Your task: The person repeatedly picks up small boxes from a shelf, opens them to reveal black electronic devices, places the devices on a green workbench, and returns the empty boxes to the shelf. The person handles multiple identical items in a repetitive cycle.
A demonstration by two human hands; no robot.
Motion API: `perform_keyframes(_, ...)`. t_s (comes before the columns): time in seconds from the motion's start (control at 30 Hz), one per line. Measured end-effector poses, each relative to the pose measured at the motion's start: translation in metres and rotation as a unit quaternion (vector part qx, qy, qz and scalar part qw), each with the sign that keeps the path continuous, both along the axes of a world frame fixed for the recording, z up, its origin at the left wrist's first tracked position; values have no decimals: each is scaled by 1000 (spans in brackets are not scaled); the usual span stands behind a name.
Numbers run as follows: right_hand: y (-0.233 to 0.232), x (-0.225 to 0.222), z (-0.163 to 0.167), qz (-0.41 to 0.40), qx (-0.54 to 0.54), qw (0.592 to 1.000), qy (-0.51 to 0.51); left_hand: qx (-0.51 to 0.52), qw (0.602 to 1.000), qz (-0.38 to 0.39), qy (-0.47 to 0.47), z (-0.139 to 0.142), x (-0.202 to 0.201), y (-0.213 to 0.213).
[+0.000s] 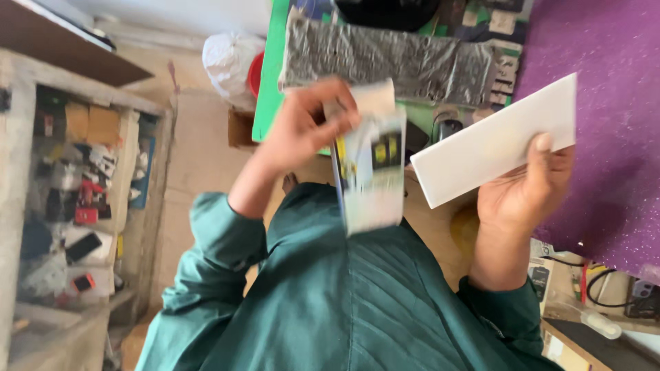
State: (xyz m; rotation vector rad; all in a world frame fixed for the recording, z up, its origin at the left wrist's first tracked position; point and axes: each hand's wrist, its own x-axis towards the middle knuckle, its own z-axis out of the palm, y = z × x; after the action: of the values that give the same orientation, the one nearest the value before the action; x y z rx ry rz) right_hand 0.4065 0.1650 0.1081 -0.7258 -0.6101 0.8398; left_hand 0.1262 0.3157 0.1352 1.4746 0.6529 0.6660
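A printed card packet point(372, 175) is gripped in the left hand point(302, 127), a flat white box point(495, 141) clasped in the right hand point(526, 192); firm edge grips are judged best.

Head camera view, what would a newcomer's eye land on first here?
Probably the long white box held up in the right hand against the glittery purple sheet. Next, the blurred printed packet that the left hand grips at centre, above the green garment.
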Motion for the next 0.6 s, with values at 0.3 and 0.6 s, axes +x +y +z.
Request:
perform_keyframes(0.3, -9, -25, 0, -4, 5, 1000, -26, -133, 963, 73, -222, -56, 2, -100)
perform_keyframes(0.6, -50, -119, 14, -101, 17, 993, -62, -307, 883, -216, -281, -53, -59, -131)
